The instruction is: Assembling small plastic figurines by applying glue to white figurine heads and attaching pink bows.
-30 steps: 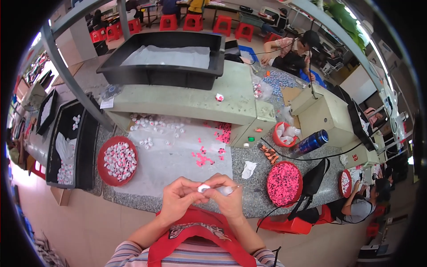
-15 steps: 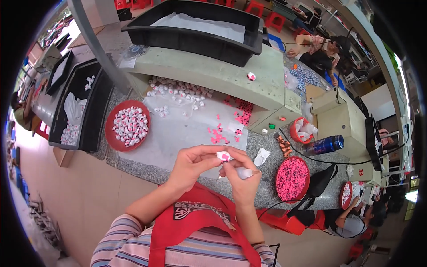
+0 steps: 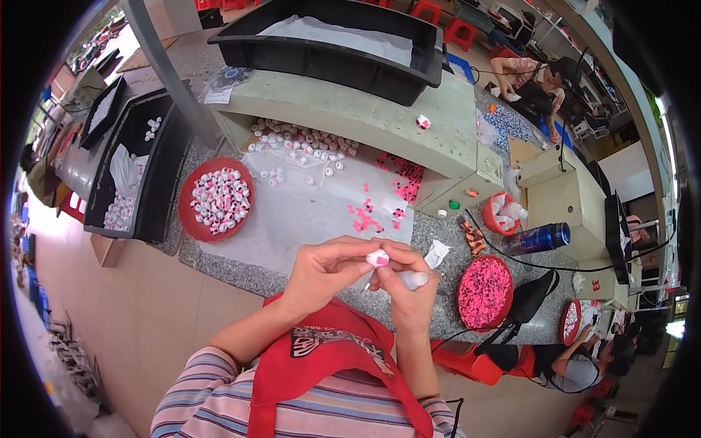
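Raised closer together than a moment ago, left hand (image 3: pixel 321 269) and right hand (image 3: pixel 409 288) pinch one white-and-pink bead (image 3: pixel 377 258); red bowl (image 3: pixel 217 198) holds finished ones, loose white beads (image 3: pixel 303 142) remain.

We wear a short-sleeved shirt (image 3: pixel 219 398) with horizontal stripes in pink, white and grey. Over it sits a red apron (image 3: pixel 328 358) with broad shoulder straps and a dark printed chest panel. Forearms and hands are bare.
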Tool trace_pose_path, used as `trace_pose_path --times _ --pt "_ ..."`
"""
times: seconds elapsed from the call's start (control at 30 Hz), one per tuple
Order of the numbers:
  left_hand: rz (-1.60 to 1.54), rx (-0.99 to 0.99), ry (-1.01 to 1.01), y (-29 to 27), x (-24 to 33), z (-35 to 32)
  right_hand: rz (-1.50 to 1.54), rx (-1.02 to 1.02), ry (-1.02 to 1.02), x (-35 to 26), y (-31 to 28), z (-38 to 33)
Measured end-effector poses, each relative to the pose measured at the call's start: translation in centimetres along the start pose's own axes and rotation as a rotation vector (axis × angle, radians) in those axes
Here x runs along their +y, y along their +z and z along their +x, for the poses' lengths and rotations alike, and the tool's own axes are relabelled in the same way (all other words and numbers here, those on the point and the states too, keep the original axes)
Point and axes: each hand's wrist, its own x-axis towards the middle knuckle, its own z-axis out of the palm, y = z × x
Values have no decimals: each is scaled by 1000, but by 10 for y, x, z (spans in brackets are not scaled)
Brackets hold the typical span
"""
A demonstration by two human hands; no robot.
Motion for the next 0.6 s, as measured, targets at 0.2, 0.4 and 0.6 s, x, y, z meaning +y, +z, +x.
trace_pose_path --times 0.2,0.4,0.6 --pt "26 3 -5 0 -7 -1 80 -4 10 8 -5 0" --pt "27 118 -149 -7 -8 4 -157 -4 236 13 -17 16" --pt "-96 104 -288 -11 1 3 -400 -113 -283 8 -15 15"
